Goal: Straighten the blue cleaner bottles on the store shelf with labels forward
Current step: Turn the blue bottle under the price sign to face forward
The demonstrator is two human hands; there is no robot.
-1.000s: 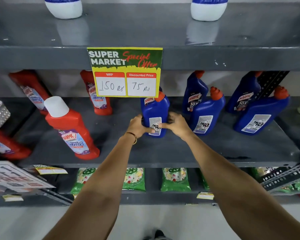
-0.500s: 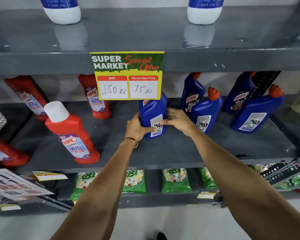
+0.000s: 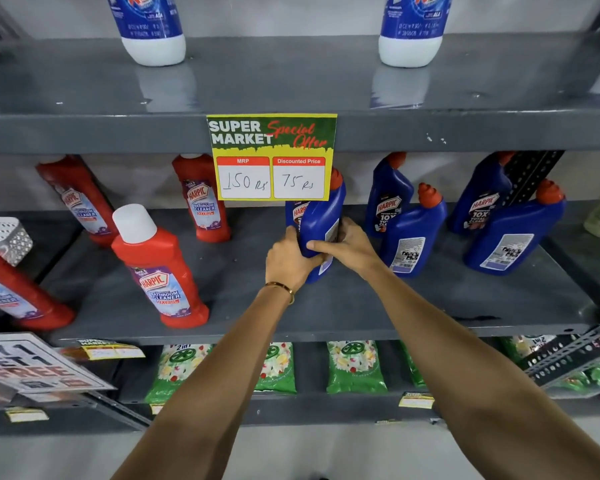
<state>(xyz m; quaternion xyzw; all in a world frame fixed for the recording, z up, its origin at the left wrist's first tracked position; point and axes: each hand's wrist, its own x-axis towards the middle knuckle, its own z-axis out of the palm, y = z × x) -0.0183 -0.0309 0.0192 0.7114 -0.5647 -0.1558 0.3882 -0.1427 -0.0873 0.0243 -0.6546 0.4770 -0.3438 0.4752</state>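
On the middle grey shelf (image 3: pixel 326 313) a blue cleaner bottle (image 3: pixel 321 220) with a red cap stands at the centre, turned partly sideways: its front label shows at its left edge and its back label at its right. My left hand (image 3: pixel 288 259) grips its lower left side and my right hand (image 3: pixel 347 245) grips its right side. To the right stand several more blue bottles: two at the back (image 3: pixel 388 199) (image 3: pixel 482 199) show front labels, two in front (image 3: pixel 413 230) (image 3: pixel 513 233) show white back labels.
Red bathroom cleaner bottles (image 3: pixel 160 271) fill the shelf's left half. A yellow price sign (image 3: pixel 271 157) hangs from the upper shelf edge and hides the held bottle's top. White-and-blue bottles (image 3: pixel 153 29) stand on the top shelf, green packets (image 3: pixel 355 367) below. A perforated metal upright (image 3: pixel 530 174) leans at right.
Both hands have rotated the centre blue bottle; its back label has swung to the right edge and the front label starts showing at the left. The camera has moved closer.
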